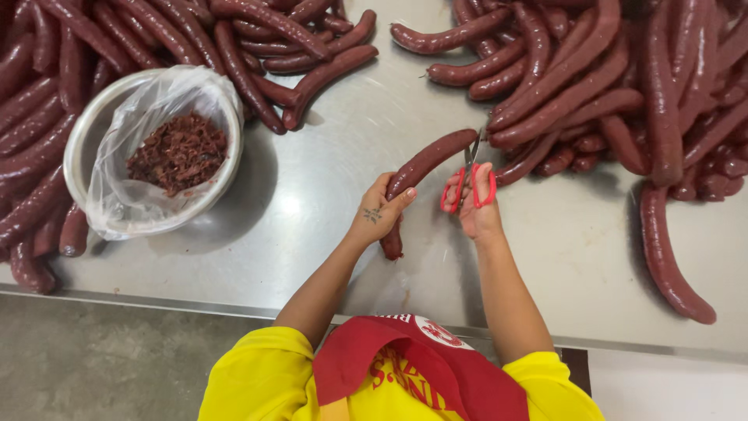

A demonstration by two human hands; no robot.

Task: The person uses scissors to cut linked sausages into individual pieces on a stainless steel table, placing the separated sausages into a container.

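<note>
1. Head view showed my left hand [379, 212] with its grip clamped around the middle of one dark red sausage [425, 168], thumb over the top, the sausage slanting from low near my wrist up toward the right.
2. My right hand [475, 204] had its grip closed through the red handles of a pair of scissors [470, 175], fingers in the loops, blades pointing up and away from me.
3. The blade tips sat right at the upper end of the held sausage, touching it or just beside it; I could not tell whether the blades were already biting.
4. Both hands were close together over a bare patch of the steel bench [327, 187], between the two heaps.
5. To the left stood a metal bowl [82, 132] lined with a clear plastic bag [125, 132], holding a small mound of dark reddish trimmings [178, 152]; I judged that a fair number of ends had been snipped.
6. A pile of sausages [156, 39] lay around and behind the bowl on the left, and a larger pile [608, 86] lay on the right, with one long sausage [662, 249] apart at the near right.
7. I could not tell which pile was trimmed, so how much remained stayed unclear; both heaps looked large.
</note>
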